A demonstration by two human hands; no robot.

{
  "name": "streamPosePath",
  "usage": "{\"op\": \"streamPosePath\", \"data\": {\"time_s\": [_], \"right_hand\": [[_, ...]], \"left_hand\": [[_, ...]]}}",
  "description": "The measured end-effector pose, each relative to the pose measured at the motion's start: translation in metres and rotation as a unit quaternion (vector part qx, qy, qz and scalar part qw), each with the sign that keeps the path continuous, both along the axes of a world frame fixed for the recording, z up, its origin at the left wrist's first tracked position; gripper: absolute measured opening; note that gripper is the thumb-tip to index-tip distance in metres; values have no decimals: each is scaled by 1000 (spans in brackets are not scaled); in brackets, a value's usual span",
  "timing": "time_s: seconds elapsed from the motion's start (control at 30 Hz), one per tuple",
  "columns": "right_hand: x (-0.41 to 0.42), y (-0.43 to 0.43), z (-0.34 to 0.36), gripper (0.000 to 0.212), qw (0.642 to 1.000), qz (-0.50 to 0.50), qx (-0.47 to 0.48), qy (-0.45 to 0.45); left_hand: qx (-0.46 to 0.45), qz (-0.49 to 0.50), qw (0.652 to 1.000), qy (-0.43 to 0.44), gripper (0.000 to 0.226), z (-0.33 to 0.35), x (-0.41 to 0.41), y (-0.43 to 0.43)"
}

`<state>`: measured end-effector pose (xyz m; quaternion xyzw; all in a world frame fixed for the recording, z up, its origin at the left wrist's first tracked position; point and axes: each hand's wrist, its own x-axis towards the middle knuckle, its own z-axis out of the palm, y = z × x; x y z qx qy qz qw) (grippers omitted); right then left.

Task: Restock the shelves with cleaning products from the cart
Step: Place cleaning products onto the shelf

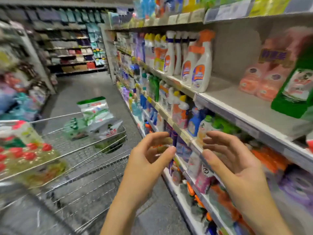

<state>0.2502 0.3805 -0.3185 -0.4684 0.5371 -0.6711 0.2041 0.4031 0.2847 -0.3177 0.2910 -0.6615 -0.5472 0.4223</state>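
Note:
Both my hands are raised in front of the shelving, palms facing each other, and hold nothing. My left hand (150, 155) has loosely curved fingers, and so has my right hand (232, 158). A wire cart (88, 160) stands at the left with a green-and-white refill bag (94, 111) at its far end and a pack with red caps (22, 150) near me. On the upper shelf (225, 100) stand white spray bottles with orange labels (201, 72), then a bare stretch, then pink packs (260, 82) and a green pack (294, 92).
Shelves (169, 119) packed with cleaning bottles run along the right down the aisle. Another rack of goods (20, 78) lines the left side. The grey floor (88, 89) stretches ahead to far shelving with towels (71, 53).

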Motion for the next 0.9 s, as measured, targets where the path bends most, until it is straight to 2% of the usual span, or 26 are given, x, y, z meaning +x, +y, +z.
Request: {"op": "streamPosePath", "data": {"time_s": [0.2,0.43,0.6,0.77,0.9], "right_hand": [[146,-105,-16,40,987,156,27,-30],[294,-208,-35,41,954,289,56,-48],[344,-260,-52,42,935,337,108,-27],[360,-325,-75,45,931,340,129,-8],[363,-393,-122,59,920,331,200,64]], "left_hand": [[29,162,986,-22,26,-18,169,-58],[50,287,956,-40,35,-39,328,-102],[79,326,942,-35,31,-57,373,-136],[94,332,937,-46,30,-71,383,-188],[117,345,929,-72,30,-89,384,-242]]}}
